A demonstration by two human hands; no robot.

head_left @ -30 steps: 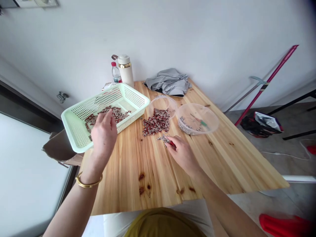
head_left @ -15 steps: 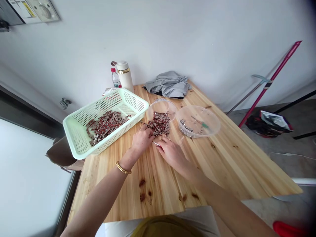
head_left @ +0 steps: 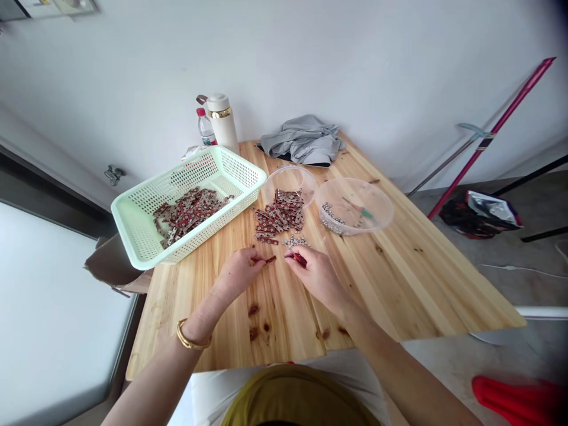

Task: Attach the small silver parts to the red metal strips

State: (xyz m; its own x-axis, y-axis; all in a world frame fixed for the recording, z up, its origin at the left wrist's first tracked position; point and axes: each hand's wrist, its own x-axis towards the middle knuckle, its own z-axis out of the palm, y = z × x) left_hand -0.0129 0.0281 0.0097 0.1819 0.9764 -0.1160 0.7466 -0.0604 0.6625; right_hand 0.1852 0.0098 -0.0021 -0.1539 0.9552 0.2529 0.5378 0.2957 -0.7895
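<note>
My left hand (head_left: 240, 273) pinches a small reddish-brown strip (head_left: 270, 259) with metal pieces on it, just above the table. Facing it, my right hand (head_left: 318, 273) is closed around a small red-handled screwdriver (head_left: 300, 259); its thin tip points up and left. Beyond both hands spreads a pile of similar strips (head_left: 279, 216), partly inside a clear round tub (head_left: 309, 176) that seems to lie on its side. A little heap of small silvery metal parts (head_left: 294, 241) lies between the pile and my right hand.
A pale green basket (head_left: 189, 261) with many strips stands at left. To the right, a clear round tub (head_left: 385, 204) holds metal parts and a green-handled tool (head_left: 365, 213). A white flask (head_left: 224, 127), a bottle (head_left: 205, 129) and grey cloth (head_left: 306, 139) are at the back of the wooden table (head_left: 399, 284).
Both hands have drawn back from the pile toward me and moved apart. The left now shows a strip in its fingers. The silvery heap has come into sight, and the view has tilted slightly.
</note>
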